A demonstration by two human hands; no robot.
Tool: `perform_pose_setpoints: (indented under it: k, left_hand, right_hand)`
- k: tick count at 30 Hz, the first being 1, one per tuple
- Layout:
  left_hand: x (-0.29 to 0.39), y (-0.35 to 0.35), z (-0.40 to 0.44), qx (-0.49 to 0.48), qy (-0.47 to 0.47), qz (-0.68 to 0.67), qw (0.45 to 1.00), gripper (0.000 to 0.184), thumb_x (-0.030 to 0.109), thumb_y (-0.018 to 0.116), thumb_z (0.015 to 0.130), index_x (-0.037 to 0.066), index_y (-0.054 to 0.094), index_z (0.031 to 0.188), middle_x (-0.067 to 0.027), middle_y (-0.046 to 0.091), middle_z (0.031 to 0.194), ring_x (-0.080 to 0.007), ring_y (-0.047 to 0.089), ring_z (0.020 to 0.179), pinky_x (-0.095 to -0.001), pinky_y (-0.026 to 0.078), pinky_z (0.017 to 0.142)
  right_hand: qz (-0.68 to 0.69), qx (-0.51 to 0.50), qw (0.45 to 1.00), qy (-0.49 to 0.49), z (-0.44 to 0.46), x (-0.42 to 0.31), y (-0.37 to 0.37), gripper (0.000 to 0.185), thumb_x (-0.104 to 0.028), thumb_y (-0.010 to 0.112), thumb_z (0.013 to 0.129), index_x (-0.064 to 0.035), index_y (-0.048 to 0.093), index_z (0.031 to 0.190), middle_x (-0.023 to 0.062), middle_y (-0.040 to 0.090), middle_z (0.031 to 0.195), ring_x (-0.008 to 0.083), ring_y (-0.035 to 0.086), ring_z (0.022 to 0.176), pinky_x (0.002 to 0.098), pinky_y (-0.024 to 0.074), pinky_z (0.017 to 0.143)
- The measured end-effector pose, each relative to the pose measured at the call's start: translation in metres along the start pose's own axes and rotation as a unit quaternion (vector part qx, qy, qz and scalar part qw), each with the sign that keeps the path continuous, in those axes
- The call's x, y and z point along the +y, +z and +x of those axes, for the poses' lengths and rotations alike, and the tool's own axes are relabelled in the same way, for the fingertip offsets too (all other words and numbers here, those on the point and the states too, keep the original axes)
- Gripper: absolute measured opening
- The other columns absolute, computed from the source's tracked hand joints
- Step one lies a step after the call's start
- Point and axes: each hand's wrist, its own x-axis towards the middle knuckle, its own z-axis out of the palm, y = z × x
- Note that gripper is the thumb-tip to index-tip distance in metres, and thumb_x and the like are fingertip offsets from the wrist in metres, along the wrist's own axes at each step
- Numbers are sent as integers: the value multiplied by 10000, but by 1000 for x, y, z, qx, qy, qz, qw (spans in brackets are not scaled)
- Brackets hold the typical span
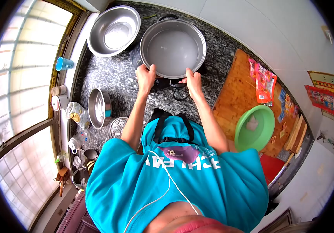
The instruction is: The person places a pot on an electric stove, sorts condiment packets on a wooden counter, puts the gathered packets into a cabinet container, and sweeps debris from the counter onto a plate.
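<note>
A large grey metal pot (174, 48) holds cloudy, whitish liquid and stands on a black, flat appliance (136, 57) that looks like a cooker. My left hand (146, 79) is closed at the pot's near-left rim, thumb on top. At the near-right rim, beside the near handle, my right hand (193, 82) is closed with its thumb against the edge. The undersides of my fingers are hidden, so I cannot tell whether they also touch the appliance. A black cable (181, 94) loops below the right hand.
A wide steel basin (101, 42) is at the back left; a smaller steel bowl (98, 108) lies nearer. On the right, a wooden board (229, 101) carries a green basin (241, 134) and red packets (265, 85). A blue cup (64, 64) stands on the window ledge.
</note>
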Motion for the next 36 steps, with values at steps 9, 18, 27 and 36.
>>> perform_pose_setpoints:
  k: [9, 18, 27, 36]
  left_hand:
    - [-30, -24, -1, 77, 25, -187, 979, 371, 273, 499, 961, -74, 629, 983, -135, 665, 809, -159, 658, 689, -258, 550, 608]
    - [-122, -61, 59, 5, -70, 249, 966, 543, 476, 540, 860, -49, 681, 855, -278, 637, 756, -389, 656, 803, -428, 487, 736]
    - [-108, -38, 36, 51, -11, 239, 970, 504, 376, 517, 893, -114, 529, 1011, -329, 611, 933, -454, 592, 945, -449, 467, 821]
    - [-103, -50, 12, 6, -26, 243, 970, 435, 350, 526, 888, -60, 665, 844, -260, 643, 754, -381, 656, 772, -419, 498, 727]
  right_hand:
    - [177, -65, 981, 45, -17, 9, -17, 747, -637, 242, 927, 10, 592, 1059, 163, 662, 953, 205, 629, 914, 349, 470, 799]
    - [5, -6, 994, 106, 15, 103, -18, 257, -158, 488, 949, 39, 522, 1109, 134, 595, 1068, 233, 611, 955, 321, 555, 735]
    - [-104, 19, 988, 114, 29, 93, -7, 139, -131, 544, 915, 2, 563, 955, 65, 583, 883, 150, 597, 774, 296, 547, 607]
    - [-31, 41, 997, 53, 35, 119, -7, 236, -222, 599, 903, 12, 583, 933, 66, 614, 817, 142, 608, 669, 276, 525, 541]
